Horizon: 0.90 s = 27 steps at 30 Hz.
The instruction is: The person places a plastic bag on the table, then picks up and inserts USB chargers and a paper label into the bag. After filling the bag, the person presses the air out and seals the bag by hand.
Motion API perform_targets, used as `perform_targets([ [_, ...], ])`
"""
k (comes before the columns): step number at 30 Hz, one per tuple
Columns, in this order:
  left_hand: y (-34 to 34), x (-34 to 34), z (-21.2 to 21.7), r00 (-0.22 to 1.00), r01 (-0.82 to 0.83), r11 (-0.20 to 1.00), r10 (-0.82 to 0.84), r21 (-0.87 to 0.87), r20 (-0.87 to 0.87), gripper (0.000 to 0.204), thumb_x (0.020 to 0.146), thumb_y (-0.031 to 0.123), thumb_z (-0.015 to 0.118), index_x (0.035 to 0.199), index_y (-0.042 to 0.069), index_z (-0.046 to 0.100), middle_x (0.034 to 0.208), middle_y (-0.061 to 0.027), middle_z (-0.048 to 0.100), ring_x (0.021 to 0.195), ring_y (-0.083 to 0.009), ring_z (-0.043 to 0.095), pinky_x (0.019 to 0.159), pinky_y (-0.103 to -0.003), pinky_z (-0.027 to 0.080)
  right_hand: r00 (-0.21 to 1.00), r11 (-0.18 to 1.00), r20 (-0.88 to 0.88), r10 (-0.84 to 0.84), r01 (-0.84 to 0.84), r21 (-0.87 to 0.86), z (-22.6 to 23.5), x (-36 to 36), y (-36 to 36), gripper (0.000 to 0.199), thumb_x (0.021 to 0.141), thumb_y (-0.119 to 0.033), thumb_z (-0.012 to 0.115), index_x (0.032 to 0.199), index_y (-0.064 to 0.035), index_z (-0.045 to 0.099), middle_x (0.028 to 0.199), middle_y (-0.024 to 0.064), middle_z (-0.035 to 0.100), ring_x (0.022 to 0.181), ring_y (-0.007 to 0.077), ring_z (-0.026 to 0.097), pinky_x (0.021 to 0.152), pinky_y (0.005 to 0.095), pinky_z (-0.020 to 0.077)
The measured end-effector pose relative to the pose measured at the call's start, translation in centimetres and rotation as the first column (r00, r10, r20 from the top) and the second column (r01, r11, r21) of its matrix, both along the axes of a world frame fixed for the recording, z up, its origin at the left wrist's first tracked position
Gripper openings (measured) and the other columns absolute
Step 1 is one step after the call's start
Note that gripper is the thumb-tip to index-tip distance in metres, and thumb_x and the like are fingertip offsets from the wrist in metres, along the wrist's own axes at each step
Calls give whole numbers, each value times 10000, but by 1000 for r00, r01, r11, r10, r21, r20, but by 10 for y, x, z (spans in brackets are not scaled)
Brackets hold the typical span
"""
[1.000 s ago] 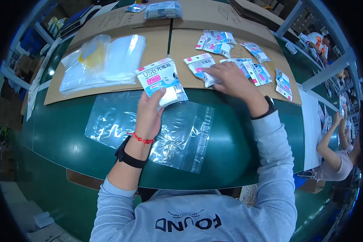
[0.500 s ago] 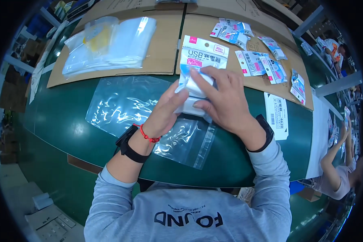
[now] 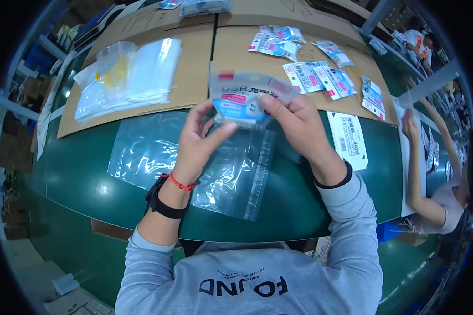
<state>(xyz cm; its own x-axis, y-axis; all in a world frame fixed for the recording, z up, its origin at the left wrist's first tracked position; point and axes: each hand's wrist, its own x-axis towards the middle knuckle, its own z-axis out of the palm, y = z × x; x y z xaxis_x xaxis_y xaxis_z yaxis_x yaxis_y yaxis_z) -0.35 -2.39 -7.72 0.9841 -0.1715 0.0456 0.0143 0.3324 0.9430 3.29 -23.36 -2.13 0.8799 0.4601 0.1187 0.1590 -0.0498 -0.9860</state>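
A white, blue and pink charger packet (image 3: 239, 107) is held up before me over the table, tilted and a little blurred. At its right end my right hand (image 3: 302, 123) pinches it, thumb on the printed front and fingers behind. My left hand (image 3: 198, 134) is curled at the packet's left end, its thumb by the lower edge and its other fingertips partly hidden. Beneath both hands a flat clear plastic bag (image 3: 226, 184) lies on the green tabletop (image 3: 89, 173), its sealing strip towards the right.
Several similar packets (image 3: 305, 76) lie on the cardboard (image 3: 242, 58) beyond my right hand. A stack of clear bags (image 3: 152, 73) rests at the far left. A white printed label sheet (image 3: 349, 142) lies right of my right hand. Another person's arm (image 3: 418, 168) shows at the right.
The packet has turned from upright to lying more crosswise, its header tipped. My left hand has shifted left, spreading the hands to its two ends. The whole view has swung slightly.
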Motion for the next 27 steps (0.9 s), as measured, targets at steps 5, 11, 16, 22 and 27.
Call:
perform_targets([
  [5,1,-5,43,909,36,842,-252,-539,-333,430,906,144,561,1299,32,426,1191,-123,568,1085,-210,569,926,-369,473,560,967,814,155,81,-240,-18,-4,9,452,797,-87,639,1242,-72,557,1190,82,610,1208,280,510,1070,443,321],
  [11,27,6,14,934,32,855,-210,-518,-289,442,898,104,534,1313,30,400,1194,-142,557,1078,-234,581,890,-378,502,526,855,685,505,-193,-482,9,-11,21,440,737,63,540,1142,-83,629,1246,106,570,1289,270,428,1091,460,292],
  [16,17,0,24,959,-34,858,-116,-512,-257,453,889,93,521,1318,28,391,1184,-144,561,1040,-239,600,882,-354,509,635,670,737,230,446,-593,16,125,-32,562,705,165,426,1162,-100,617,1262,135,558,1251,286,451,1069,405,327],
  [22,21,-1,21,977,-43,776,-98,-629,-188,452,868,97,532,1298,13,418,1150,-139,584,1001,-235,619,885,-349,506,713,436,621,326,470,-768,-39,209,-64,472,742,24,519,1189,-102,608,1233,152,573,1172,317,507,994,400,398],
  [27,32,1,20,975,94,700,-208,-708,-77,429,856,118,545,1258,-8,464,1129,-138,600,1006,-236,618,885,-357,507,763,494,555,331,360,-791,-38,183,-26,486,737,-146,581,1219,-87,579,1200,162,563,1105,344,530,952,397,429],
])
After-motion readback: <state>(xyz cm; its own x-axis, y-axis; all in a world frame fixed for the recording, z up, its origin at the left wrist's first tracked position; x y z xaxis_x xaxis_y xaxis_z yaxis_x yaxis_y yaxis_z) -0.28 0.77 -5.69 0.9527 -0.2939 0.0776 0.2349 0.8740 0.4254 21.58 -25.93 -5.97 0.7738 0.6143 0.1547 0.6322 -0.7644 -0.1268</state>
